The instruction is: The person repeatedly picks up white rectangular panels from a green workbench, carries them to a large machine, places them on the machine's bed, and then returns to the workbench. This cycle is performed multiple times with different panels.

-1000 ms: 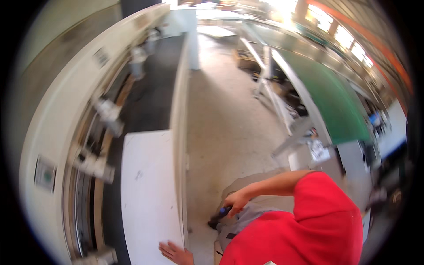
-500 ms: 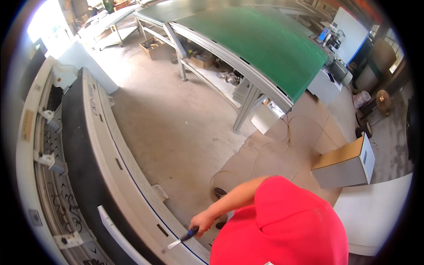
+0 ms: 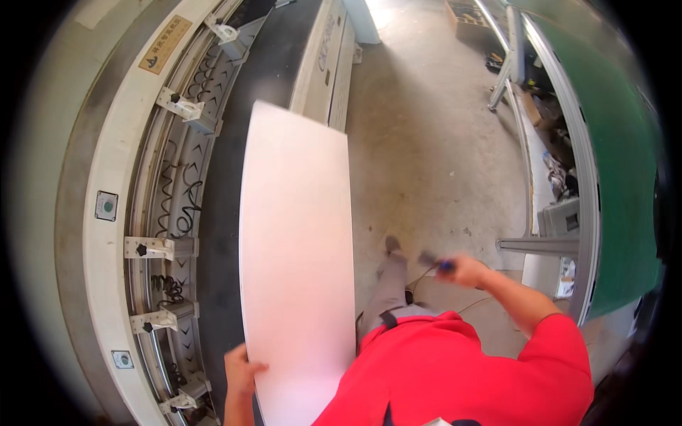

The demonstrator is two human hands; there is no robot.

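Observation:
A long white panel (image 3: 298,234) lies over the machine's black bed, its right side reaching past the bed. My left hand (image 3: 242,370) grips the panel's left edge near the bottom of the view, thumb on top. Off to the right, over the floor, my right hand (image 3: 465,271) is closed around the dark blue and black handle of a scraper (image 3: 430,260). Motion blurs its blade, which points left toward the panel without touching it.
Left of the panel runs a machine with a black bed (image 3: 245,128), clamp brackets (image 3: 160,248) and coiled black hoses (image 3: 188,209). A green-topped workbench (image 3: 618,163) on a metal frame stands at right. Boxes and loose items sit beneath it.
My view has swung left toward the machine. The white panel now shows broadly, with my left hand on its edge. My right hand has moved from the machine's edge out to the right, still holding the scraper.

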